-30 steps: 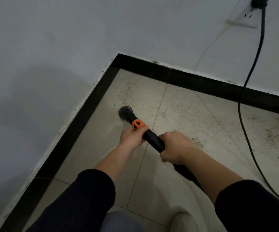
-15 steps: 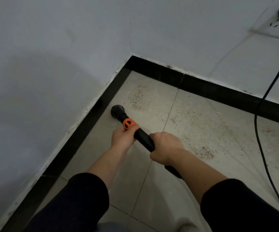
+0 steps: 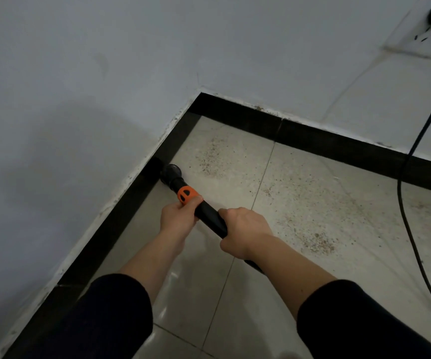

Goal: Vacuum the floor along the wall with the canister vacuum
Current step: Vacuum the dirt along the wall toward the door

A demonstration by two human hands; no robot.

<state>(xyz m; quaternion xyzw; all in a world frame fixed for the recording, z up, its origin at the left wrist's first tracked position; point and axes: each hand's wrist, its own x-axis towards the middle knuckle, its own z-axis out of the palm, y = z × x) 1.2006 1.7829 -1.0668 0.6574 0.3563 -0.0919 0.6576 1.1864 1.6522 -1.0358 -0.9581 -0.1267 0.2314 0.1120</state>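
Note:
Both my hands hold the black vacuum wand (image 3: 209, 215), which slants down to the left. My left hand (image 3: 179, 216) grips it just behind the orange collar (image 3: 187, 194). My right hand (image 3: 243, 233) grips it further back, and the wand's rear part is hidden under my right forearm. The round black nozzle (image 3: 170, 173) rests on the pale tiled floor (image 3: 300, 203), right against the black skirting (image 3: 121, 216) of the left wall. Brown grit lies scattered over the tiles to the right of the nozzle and towards the corner.
The two white walls meet in a corner (image 3: 200, 93) ahead. A black power cord (image 3: 403, 177) hangs from a plug in the wall socket (image 3: 421, 35) at the upper right and trails over the floor along the right edge.
The nozzle has slid left across the tile until it reached the left wall's skirting. Both hands moved with the wand, and the view shifted slightly.

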